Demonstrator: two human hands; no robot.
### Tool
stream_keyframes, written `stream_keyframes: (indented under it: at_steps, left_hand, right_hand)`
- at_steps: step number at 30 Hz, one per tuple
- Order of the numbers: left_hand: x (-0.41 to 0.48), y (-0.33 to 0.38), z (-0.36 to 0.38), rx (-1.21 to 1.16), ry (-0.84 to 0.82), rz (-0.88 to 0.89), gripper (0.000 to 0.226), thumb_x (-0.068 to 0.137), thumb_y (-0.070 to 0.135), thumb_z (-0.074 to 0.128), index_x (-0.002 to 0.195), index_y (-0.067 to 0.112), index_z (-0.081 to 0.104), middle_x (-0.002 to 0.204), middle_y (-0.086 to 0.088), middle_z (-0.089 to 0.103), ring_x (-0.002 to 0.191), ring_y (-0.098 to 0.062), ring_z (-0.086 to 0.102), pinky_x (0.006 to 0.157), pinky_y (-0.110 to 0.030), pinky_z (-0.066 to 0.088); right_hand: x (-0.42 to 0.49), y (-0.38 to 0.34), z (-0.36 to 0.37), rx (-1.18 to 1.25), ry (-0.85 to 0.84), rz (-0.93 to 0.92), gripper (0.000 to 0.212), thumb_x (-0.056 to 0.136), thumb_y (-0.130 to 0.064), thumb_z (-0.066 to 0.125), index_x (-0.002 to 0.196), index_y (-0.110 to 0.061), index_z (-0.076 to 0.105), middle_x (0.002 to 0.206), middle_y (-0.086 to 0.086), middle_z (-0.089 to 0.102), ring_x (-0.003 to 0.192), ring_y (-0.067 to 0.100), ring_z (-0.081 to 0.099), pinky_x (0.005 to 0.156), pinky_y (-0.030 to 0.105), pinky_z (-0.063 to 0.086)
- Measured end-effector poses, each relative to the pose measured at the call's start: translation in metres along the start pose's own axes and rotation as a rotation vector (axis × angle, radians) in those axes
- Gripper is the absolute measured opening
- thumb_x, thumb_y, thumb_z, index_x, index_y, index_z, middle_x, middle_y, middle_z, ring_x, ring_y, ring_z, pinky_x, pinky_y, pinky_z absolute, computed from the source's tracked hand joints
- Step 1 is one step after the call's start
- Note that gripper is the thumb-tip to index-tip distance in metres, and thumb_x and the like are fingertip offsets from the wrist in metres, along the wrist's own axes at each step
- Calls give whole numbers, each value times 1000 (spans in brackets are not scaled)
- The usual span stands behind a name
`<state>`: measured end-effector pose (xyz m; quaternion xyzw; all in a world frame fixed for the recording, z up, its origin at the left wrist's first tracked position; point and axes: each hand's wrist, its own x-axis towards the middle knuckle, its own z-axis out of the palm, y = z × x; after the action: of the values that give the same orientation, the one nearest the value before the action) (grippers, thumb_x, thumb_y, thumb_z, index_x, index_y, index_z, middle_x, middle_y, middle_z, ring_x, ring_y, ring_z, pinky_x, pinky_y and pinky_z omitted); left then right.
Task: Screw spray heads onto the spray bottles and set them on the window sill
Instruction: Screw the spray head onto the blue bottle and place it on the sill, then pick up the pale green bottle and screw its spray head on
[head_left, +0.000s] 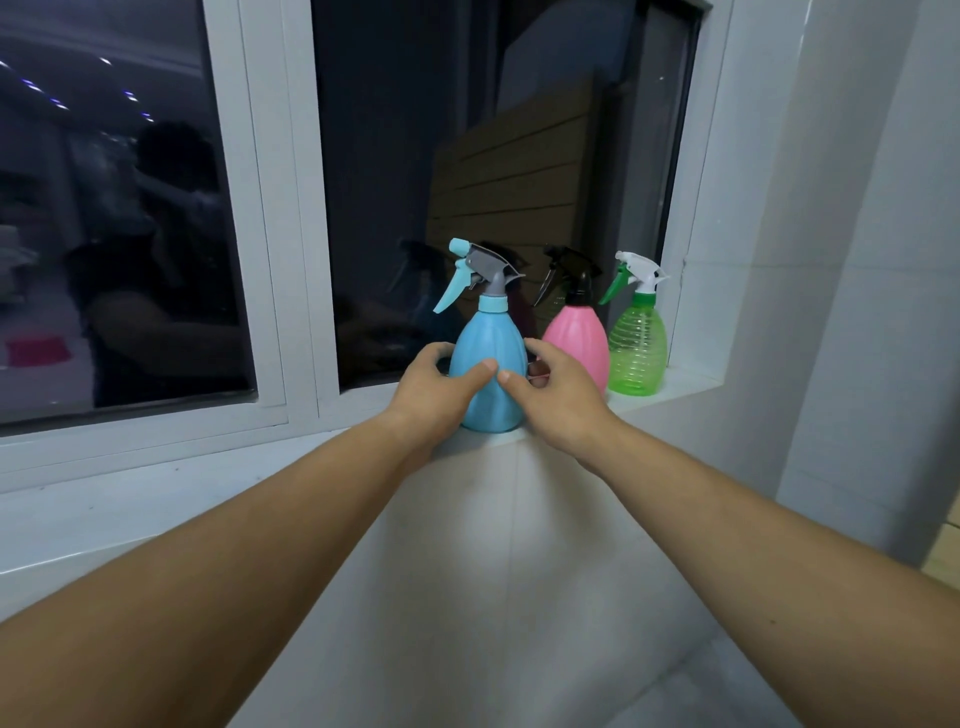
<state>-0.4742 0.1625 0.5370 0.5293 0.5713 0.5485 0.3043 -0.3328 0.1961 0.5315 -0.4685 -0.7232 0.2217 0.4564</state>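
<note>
Three spray bottles stand upright in a row on the white window sill (218, 467), each with its spray head on. The blue bottle (488, 343), with a light blue and grey head, is nearest. To its right stand a pink bottle (579, 338) with a black head and a clear green bottle (638, 348) with a white and green head. My left hand (434, 387) and my right hand (556, 387) wrap the blue bottle's lower body from either side, thumbs nearly meeting on its front. The bottle's base rests on the sill near the front edge.
Dark window panes in white frames (291, 218) rise just behind the bottles. A white wall (810, 260) closes the sill at the right, beside the green bottle. The sill runs on to the left. Below it is a white tiled wall (498, 571).
</note>
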Motion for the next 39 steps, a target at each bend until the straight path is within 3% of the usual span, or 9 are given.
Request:
stream_keyframes:
  at_steps: [3, 7, 11, 18, 21, 25, 30, 35, 39]
  left_hand:
    - [0, 0, 0, 12, 5, -9, 64, 92, 41, 69, 147, 20, 44, 141, -5, 57, 119, -24, 61, 98, -38, 55]
    - [-2, 2, 0, 26, 5, -37, 77, 92, 43, 70, 156, 19, 34, 152, -6, 49, 130, -27, 55, 106, -40, 48]
    - [-14, 6, -4, 41, 55, -59, 80, 92, 45, 70, 156, 19, 31, 156, -8, 44, 137, -29, 50, 110, -42, 44]
    - [-82, -10, 9, 134, 182, 249, 49, 90, 40, 72, 130, 28, 48, 130, 5, 50, 114, -12, 54, 89, -18, 48]
    - [-110, -34, 34, 14, 8, 182, 36, 89, 33, 75, 118, 21, 58, 110, 3, 61, 96, -8, 60, 80, -17, 49]
    - [-125, -107, 74, 33, -322, -146, 23, 90, 28, 75, 104, 16, 62, 92, -4, 63, 81, -15, 62, 75, -30, 52]
    - [-134, -218, 106, 318, -635, -522, 30, 91, 34, 73, 106, 12, 59, 97, -9, 61, 83, -21, 59, 73, -33, 49]
    - [-151, -308, 127, 596, -783, -594, 39, 94, 39, 68, 119, 11, 58, 116, -10, 55, 97, -21, 50, 82, -27, 39]
    - [-160, -377, 144, 636, -803, -666, 72, 88, 42, 75, 144, 7, 45, 139, -11, 57, 117, -25, 60, 96, -32, 50]
  right_hand:
    - [-1, 1, 0, 7, 6, -3, 56, 90, -32, 65, 141, -17, 49, 113, -2, 58, 102, 15, 59, 90, 29, 51]
    - [-5, 3, -2, -20, 43, 36, 69, 87, -42, 67, 145, -16, 43, 131, 7, 56, 118, 21, 57, 102, 39, 48]
    - [-19, 8, -18, 10, 107, 49, 51, 85, -39, 69, 130, -18, 56, 114, 0, 61, 103, 17, 61, 93, 39, 53]
    - [-89, 52, -44, 99, 101, 175, 36, 67, -52, 67, 94, -28, 66, 88, 1, 68, 82, 23, 70, 78, 50, 59]
    - [-122, 85, -46, 110, 40, 245, 31, 72, -46, 70, 93, -24, 68, 86, 9, 69, 80, 30, 70, 77, 51, 59]
    - [-171, 148, -34, 139, -94, 427, 9, 89, -20, 68, 90, -11, 66, 80, 17, 66, 68, 28, 64, 66, 41, 56]
    - [-222, 238, 3, 125, -250, 694, 17, 88, -21, 68, 88, -4, 68, 77, 11, 64, 66, 21, 64, 60, 32, 53]
    - [-263, 314, 49, 99, -316, 917, 19, 84, -21, 73, 76, -6, 66, 74, 15, 61, 65, 25, 59, 61, 33, 48]
    - [-280, 375, 95, -63, -357, 933, 32, 82, -21, 71, 54, -20, 55, 65, 7, 55, 68, 23, 55, 65, 31, 42]
